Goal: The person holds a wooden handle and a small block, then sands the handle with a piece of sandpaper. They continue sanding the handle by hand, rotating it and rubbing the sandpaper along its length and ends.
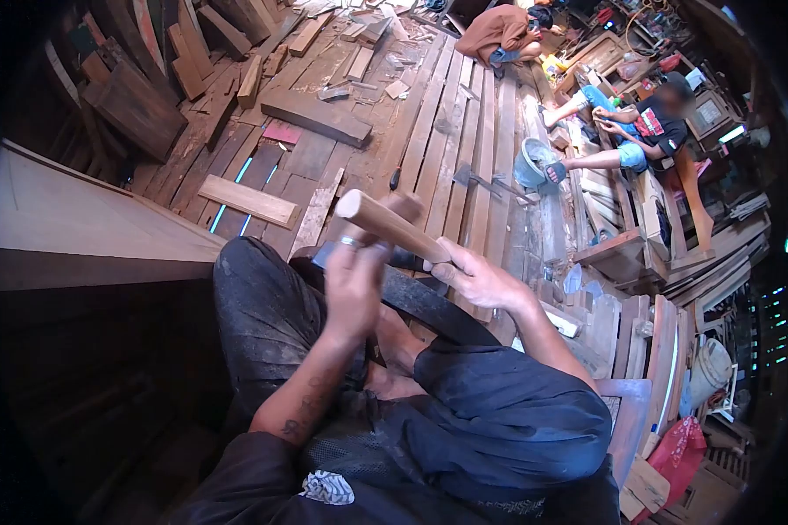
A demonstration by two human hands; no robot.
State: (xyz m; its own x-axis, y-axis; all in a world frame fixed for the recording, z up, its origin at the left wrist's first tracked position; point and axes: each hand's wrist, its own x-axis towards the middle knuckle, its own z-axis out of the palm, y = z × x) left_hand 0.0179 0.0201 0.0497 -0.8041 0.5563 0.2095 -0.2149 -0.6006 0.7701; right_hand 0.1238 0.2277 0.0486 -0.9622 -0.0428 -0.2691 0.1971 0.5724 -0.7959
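Observation:
A pale, rounded wooden piece point(383, 224) slants across the space above my lap, its blunt end toward the upper left. My right hand point(481, 275) grips its lower right end between thumb and fingers. Beside its middle is my left hand point(357, 278), with a ring on one finger; its fingers are smeared by motion, so their hold is unclear. Below the hands, a long dark flat piece point(436, 308) crosses between my legs. A small bluish edge point(322, 255) shows left of my left hand.
Slatted wooden floor point(429, 131) stretches ahead, with a thick plank point(315, 118) and a lighter board point(248, 200) on it. A large pale panel point(96, 206) stands at left. Two people point(499, 37) point(661, 118) sit or crouch at upper right, near a bucket point(531, 164).

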